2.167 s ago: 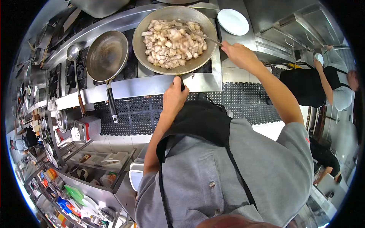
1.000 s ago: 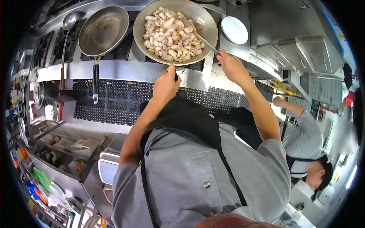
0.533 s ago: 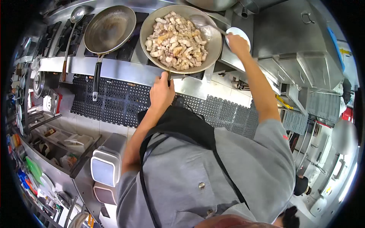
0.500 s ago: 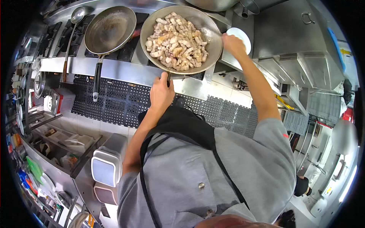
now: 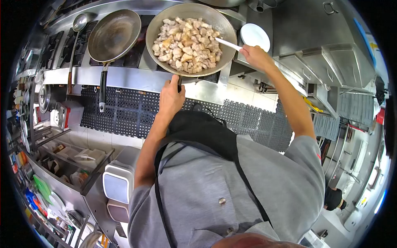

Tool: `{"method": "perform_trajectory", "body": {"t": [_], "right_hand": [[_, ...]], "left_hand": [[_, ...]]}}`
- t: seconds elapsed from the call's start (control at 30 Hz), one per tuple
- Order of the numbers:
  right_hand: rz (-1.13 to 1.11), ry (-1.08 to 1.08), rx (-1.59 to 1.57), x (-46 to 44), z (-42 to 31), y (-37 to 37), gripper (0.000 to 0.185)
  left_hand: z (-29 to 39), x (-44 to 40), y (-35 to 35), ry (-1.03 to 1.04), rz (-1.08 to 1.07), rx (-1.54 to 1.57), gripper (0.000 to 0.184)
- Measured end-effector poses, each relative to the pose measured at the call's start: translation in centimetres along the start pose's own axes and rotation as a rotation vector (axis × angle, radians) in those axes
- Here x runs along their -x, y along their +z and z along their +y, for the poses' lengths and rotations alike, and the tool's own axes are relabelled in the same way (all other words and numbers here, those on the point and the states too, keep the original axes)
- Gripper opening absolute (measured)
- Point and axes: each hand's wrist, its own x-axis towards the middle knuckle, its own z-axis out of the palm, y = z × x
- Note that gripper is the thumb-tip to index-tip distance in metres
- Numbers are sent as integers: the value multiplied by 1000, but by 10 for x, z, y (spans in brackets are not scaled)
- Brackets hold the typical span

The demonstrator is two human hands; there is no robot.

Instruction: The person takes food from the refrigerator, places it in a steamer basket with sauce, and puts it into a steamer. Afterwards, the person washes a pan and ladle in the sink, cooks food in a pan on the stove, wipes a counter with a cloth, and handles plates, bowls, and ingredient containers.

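A wide frying pan (image 5: 225, 25) sits on the stove, heaped with pale, lightly browned meat chunks (image 5: 186, 45). My left hand (image 5: 171, 98) is wrapped round its dark handle at the near side. In my right hand (image 5: 257, 57) is a white spatula (image 5: 228, 44), its far end at the right side of the meat. The spatula's tip is partly hidden among the chunks. A white plate (image 5: 255, 36) lies just beyond my right hand.
Left of the pan, an empty frying pan (image 5: 115, 35) rests on the burners, its handle jutting over the front edge. Farther left lies a long ladle (image 5: 74, 51). A steel cabinet (image 5: 318, 29) stands at right. Black perforated matting (image 5: 120, 111) covers the floor.
My right hand has shifted slightly right and down, and the white spatula now shows, reaching into the meat. The plate is more exposed. My left hand stays on the pan handle.
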Motion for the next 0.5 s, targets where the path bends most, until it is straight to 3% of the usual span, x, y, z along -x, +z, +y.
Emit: {"method": "perform_trajectory", "body": {"t": [0.33,0.37,0.5], "right_hand": [[136,29,295,69,-64,-31,26],[161,-13,371,74,-63,-25,26],[294,-87,387,101,-69,-12,43]], "left_hand": [[19,2,22,-28,-112,-17,38],[21,2,25,47,-63,-5,38],[28,1,28,43,-141,-70,45]]}}
